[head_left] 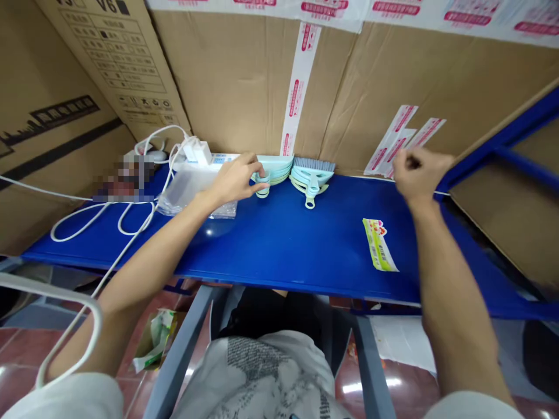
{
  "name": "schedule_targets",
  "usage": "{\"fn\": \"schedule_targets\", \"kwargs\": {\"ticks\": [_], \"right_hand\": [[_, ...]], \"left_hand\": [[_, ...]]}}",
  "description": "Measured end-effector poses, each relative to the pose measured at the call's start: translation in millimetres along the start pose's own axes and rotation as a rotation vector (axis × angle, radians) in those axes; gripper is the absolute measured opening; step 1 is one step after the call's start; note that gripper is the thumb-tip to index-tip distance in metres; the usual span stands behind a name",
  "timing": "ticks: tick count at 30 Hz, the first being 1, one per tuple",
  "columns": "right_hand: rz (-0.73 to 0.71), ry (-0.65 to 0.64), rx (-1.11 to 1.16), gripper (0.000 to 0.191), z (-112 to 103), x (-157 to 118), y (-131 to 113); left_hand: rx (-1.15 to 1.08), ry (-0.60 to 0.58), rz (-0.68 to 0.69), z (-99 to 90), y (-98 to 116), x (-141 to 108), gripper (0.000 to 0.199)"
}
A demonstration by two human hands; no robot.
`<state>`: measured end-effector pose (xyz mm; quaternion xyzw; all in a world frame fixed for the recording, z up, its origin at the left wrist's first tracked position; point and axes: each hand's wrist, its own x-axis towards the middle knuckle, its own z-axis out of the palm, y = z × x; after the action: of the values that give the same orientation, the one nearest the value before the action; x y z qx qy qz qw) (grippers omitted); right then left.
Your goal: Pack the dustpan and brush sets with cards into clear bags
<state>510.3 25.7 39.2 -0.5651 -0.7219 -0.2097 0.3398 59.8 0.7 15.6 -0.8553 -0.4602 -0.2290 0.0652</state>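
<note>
Dustpans (279,166) nest along the desk's (283,250) back edge; my left hand (238,179) bends over their handles (262,191), grip uncertain; tight nesting could drag several together; the cable (131,243) near that arm could snag; brushes (313,165) sit beside, bags (187,189) crowd leftward; my right hand (423,174) curls toward the back right corner, blurred, contents unclear.

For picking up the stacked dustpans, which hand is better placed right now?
The left, I'd judge. The left hand has its thumb and fingers at the handle end of the dustpans, while the right hand is raised near the cardboard, beyond the brushes.
</note>
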Motion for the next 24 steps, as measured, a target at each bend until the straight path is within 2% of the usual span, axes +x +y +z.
{"fn": "schedule_targets", "kwargs": {"ticks": [2, 4, 9, 14, 17, 19, 21, 22, 24], "right_hand": [[0.103, 0.014, -0.028, 0.041, 15, -6, 11], [0.13, -0.001, -0.016, 0.047, 24, -15, 18], [0.1, 0.129, 0.136, 0.042, 24, -27, 13], [0.085, 0.064, 0.137, 0.037, 27, -31, 2], [0.094, 0.055, 0.132, 0.033, 29, -32, 5], [0.11, 0.069, 0.132, 0.035, 28, -32, 8], [0.119, 0.086, 0.143, 0.037, 26, -31, 13], [0.123, 0.1, 0.152, 0.037, 25, -31, 14], [0.133, 0.133, 0.176, 0.038, 24, -32, 18]], "left_hand": [[-0.02, 0.011, -0.014, 14.3, -7, -5, 0.03], [-0.043, 0.024, -0.023, 20.7, -11, -9, 0.031], [-0.133, 0.073, -0.038, 28.9, -12, -12, 0.036], [-0.261, 0.223, -0.071, 38.2, -19, -10, 0.039], [-0.304, 0.374, -0.089, 25.0, -18, -8, 0.039], [-0.256, 0.497, -0.078, 5.0, -4, -11, 0.039], [-0.176, 0.584, -0.04, -17.1, 26, -23, 0.037], [-0.151, 0.626, 0.036, -25.9, 47, -33, 0.032], [-0.111, 0.563, 0.161, -34.0, 94, -59, 0.015]]}}
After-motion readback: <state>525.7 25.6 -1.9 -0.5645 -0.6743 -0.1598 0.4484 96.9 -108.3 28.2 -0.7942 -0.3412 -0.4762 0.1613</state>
